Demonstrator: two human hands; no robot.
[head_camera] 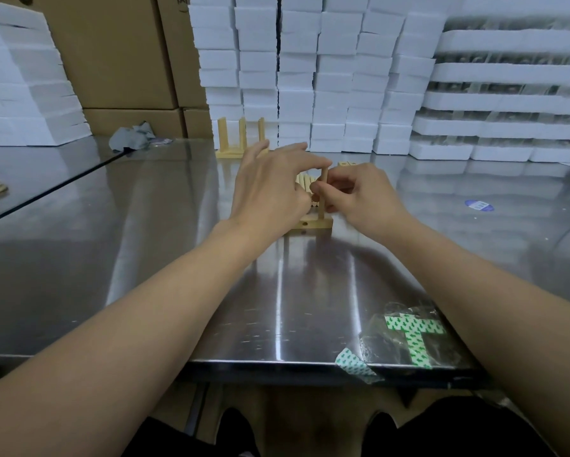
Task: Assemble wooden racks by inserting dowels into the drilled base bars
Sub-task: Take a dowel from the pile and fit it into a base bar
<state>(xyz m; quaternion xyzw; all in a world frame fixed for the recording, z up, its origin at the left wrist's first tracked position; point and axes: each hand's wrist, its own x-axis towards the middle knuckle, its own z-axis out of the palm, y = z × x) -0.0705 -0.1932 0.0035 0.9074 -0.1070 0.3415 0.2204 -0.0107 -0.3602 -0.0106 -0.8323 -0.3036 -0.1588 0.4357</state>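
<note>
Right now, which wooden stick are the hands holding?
The upright stick in the near bar: the right hand grips it, the left hand touches its top. The loose sticks lie flat; those in the back rack stand untouched.

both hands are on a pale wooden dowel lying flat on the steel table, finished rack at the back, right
Not flat: the head view shows the pale wooden dowel standing upright in the drilled wooden base bar on the steel table. The left hand and right hand are both on it, and the finished wooden rack stands at the back.
</note>
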